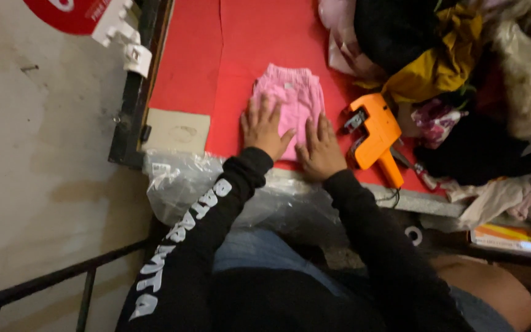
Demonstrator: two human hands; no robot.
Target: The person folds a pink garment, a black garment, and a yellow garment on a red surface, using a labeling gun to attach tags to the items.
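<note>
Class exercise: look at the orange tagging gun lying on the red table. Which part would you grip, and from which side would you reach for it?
Grip the tagging gun by its long handle, which points toward the near table edge. Probably come from the near right with the right hand, the closer one, now flat on the pink shorts. The far end carries the metal tip, and the clothes pile crowds the right side.

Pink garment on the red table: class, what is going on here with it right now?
A person in black sleeves has both hands flat on a small pink garment spread on the red table. The left hand presses its lower left part, the right hand its lower right edge. An orange tagging gun lies just to the right, untouched. A pile of clothes sits further right, and a clear plastic bag hangs at the table's near edge.
</note>
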